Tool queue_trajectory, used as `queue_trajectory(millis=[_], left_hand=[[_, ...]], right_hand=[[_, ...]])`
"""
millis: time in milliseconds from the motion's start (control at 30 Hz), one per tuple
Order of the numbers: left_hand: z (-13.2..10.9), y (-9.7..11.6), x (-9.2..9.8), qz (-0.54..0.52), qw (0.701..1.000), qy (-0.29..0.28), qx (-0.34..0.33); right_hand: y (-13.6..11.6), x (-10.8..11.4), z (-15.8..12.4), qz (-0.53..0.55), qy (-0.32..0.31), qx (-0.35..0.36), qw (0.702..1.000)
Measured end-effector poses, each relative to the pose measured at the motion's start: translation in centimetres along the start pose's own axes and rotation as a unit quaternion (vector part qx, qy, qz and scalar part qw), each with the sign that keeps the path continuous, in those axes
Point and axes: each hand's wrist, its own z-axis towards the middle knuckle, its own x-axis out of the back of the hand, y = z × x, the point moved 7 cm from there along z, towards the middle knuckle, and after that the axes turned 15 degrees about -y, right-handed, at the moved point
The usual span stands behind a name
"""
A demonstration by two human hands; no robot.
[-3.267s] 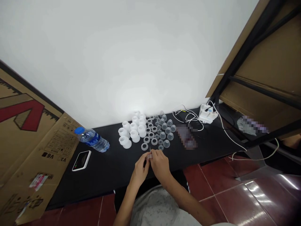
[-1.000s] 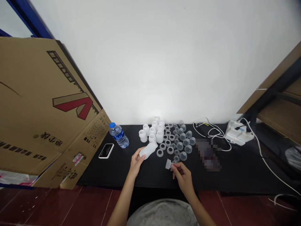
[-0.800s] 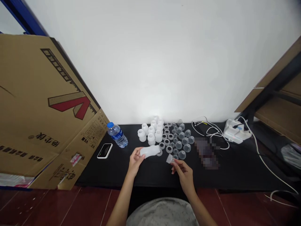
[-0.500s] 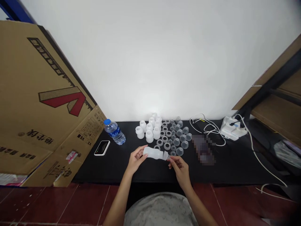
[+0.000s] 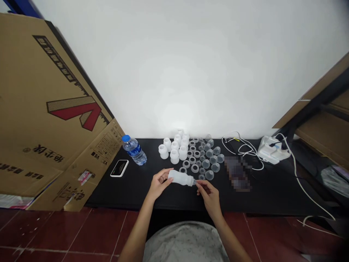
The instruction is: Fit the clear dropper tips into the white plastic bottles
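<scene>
A white, translucent baby bottle [image 5: 178,177] lies almost level above the black table, its neck pointing right. My left hand [image 5: 160,183] is wrapped round its base end, thumb on the near side. At the neck sits a collar [image 5: 191,181] with a clear nipple [image 5: 194,182] sticking out of it. Fingertips of my right hand [image 5: 207,191] pinch the nipple's tip. Whether the collar is fully seated on the neck I cannot tell. Just beyond stand several white bottles [image 5: 175,156], with rows of ring collars [image 5: 194,168], clear nipples [image 5: 202,170] and clear domed caps [image 5: 209,175] to their right.
A water bottle with a blue cap [image 5: 134,150] and a white-framed device [image 5: 119,168] are at the left, beside a large cardboard box [image 5: 54,120]. On the right lie a blurred-out object [image 5: 237,174], white cables [image 5: 245,149] and a power strip [image 5: 272,150]. A wall rises behind the table.
The collar and nipple have come up against the bottle's neck, closing the small gap between them. Both hands keep their grips. The view has shifted slightly.
</scene>
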Motion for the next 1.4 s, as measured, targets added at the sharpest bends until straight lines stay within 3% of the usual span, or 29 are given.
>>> queue_trajectory(millis=[467,833,1100,1400], left_hand=[[-0.1,-0.6,0.1,-0.004,1.0,-0.001,0.014],[-0.2,-0.4,-0.2,0.004,1.0,-0.025,0.01],[-0.2,-0.5,-0.3,-0.018,0.999,-0.026,0.014],[-0.2,-0.9,-0.6,-0.036,0.998,-0.04,0.034]], right_hand=[[0.3,-0.2,0.0,0.002,-0.001,-0.024,1.0],[-0.2,-0.8,-0.2,-0.1,-0.008,-0.02,0.995],[0.5,-0.9,-0.2,-0.02,-0.008,-0.017,1.0],[0.3,-1.4,-0.1,-0.04,-0.051,0.006,0.998]])
